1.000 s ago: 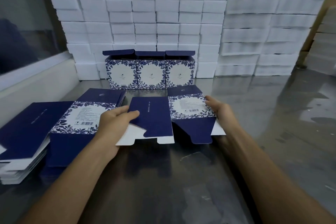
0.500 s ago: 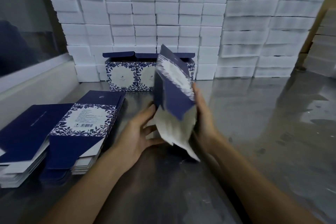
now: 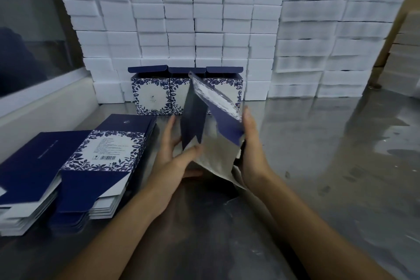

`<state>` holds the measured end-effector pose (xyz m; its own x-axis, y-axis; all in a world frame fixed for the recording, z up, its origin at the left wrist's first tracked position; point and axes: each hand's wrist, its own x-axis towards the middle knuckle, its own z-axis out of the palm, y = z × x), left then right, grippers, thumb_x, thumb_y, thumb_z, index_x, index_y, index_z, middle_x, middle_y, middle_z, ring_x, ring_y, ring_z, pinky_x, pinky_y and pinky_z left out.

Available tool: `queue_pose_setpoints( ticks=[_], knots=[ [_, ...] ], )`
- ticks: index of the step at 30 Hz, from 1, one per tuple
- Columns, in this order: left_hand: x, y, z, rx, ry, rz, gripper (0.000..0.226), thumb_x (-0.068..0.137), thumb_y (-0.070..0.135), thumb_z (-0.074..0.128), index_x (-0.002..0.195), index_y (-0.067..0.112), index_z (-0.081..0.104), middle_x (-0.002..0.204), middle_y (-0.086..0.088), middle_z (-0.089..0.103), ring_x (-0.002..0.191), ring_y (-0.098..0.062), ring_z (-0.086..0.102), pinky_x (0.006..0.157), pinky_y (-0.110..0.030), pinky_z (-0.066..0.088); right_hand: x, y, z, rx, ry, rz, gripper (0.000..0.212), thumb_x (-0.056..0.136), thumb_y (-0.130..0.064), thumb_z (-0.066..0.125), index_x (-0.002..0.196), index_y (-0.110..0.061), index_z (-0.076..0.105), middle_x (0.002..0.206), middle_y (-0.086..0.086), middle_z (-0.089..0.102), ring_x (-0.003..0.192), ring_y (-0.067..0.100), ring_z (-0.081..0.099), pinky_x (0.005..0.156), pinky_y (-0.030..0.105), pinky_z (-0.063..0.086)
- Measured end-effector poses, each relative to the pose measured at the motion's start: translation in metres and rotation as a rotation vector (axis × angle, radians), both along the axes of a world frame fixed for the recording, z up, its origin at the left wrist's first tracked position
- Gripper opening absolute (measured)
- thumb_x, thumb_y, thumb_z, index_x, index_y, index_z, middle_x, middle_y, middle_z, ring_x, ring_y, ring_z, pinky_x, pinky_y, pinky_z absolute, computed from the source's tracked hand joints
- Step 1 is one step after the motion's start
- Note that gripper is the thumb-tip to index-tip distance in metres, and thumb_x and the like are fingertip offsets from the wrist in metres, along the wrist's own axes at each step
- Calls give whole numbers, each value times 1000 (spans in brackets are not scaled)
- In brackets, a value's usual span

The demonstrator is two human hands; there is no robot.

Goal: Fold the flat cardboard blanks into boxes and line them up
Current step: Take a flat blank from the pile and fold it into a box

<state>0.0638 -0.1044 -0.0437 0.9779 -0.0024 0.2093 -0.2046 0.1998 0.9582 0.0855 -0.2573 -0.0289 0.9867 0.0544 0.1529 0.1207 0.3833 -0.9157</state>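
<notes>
I hold one cardboard blank (image 3: 195,118) upright over the steel table (image 3: 318,166), partly opened into a tube, with navy panels, a blurred floral face and white flaps hanging below. My left hand (image 3: 172,159) holds its left side, fingers behind the navy panel and thumb on the white flap. My right hand (image 3: 252,152) presses straight fingers against its right edge; that thumb is hidden. Three folded boxes (image 3: 151,95) stand in a row at the back, lids open, the middle one partly hidden by the blank. A stack of flat blanks (image 3: 106,154) lies at my left.
A second stack of navy blanks (image 3: 27,161) lies at the far left edge. White foam blocks (image 3: 181,18) are piled into a wall behind the boxes and on the right (image 3: 329,41). A raised ledge (image 3: 45,107) runs along the left side.
The blank went from lying flat on the table to standing upright between my hands, and its panels have spread apart since half a second ago.
</notes>
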Motion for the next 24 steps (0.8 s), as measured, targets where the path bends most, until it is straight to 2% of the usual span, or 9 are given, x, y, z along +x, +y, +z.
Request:
queue_pose_setpoints(
  ticks=[2, 4, 5, 8, 11, 14, 17, 21, 24],
  knots=[
    [2, 4, 1, 76, -5, 73, 71, 84, -4, 60, 126, 54, 56, 133, 12, 61, 116, -16, 62, 98, -44, 49, 5, -11, 1, 234, 192, 0, 90, 65, -66, 71, 147, -38, 45, 145, -7, 54, 131, 21, 55, 109, 51, 44],
    [3, 7, 3, 95, 13, 106, 67, 81, -11, 54, 113, 46, 68, 123, 6, 68, 110, -23, 65, 95, -43, 51, 8, -27, -1, 330, 317, 15, 44, 75, -41, 68, 117, -29, 64, 112, -3, 69, 95, 22, 69, 82, 43, 56],
    [3, 8, 4, 70, 36, 124, 63, 80, -12, 53, 108, 41, 72, 116, 2, 71, 102, -24, 68, 88, -41, 54, 9, -35, -3, 376, 378, 31, 31, 78, -31, 62, 107, -24, 67, 104, 2, 70, 91, 26, 68, 81, 43, 55],
    [5, 15, 6, 27, 112, 187, 51, 82, -11, 53, 98, 30, 77, 98, -4, 74, 73, -19, 70, 59, -29, 53, 11, -54, -7, 565, 482, 22, 40, 82, -12, 48, 118, -8, 63, 124, 16, 67, 120, 37, 60, 102, 56, 45],
    [5, 13, 4, 67, 133, 200, 43, 85, -8, 58, 102, 28, 75, 102, -5, 74, 83, -25, 69, 74, -39, 53, 9, -55, -5, 605, 481, -48, 42, 94, -31, 46, 123, -7, 65, 126, 19, 67, 116, 37, 62, 98, 53, 48],
    [3, 6, 0, 122, 71, 209, 31, 87, 3, 69, 107, 27, 71, 101, 4, 75, 88, -13, 69, 82, -30, 54, 12, -44, 1, 462, 401, -124, 59, 91, -63, 51, 120, -14, 69, 115, 10, 70, 100, 31, 67, 99, 52, 51],
    [4, 4, -3, 215, 0, 221, 18, 88, 19, 71, 105, 24, 70, 91, 13, 75, 84, 4, 68, 73, -10, 50, 3, -27, 10, 228, 256, -142, 56, 85, -68, 58, 112, -21, 71, 100, -2, 70, 86, 16, 68, 91, 42, 55],
    [7, 4, -7, 256, -38, 265, 7, 93, 21, 65, 99, 24, 66, 90, 11, 73, 84, 2, 67, 73, -13, 50, -6, -15, 5, -320, -144, -178, 60, 80, -58, 66, 136, -39, 51, 122, -24, 65, 113, -6, 60, 96, 22, 50],
    [8, 9, -6, 291, -54, 347, 5, 95, 25, 62, 94, 28, 65, 85, 7, 72, 80, -12, 67, 72, -29, 52, -5, -16, 1, -439, -247, -234, 28, 92, -44, 62, 119, -34, 63, 106, -21, 69, 96, -3, 63, 86, 27, 50]
  ],
)
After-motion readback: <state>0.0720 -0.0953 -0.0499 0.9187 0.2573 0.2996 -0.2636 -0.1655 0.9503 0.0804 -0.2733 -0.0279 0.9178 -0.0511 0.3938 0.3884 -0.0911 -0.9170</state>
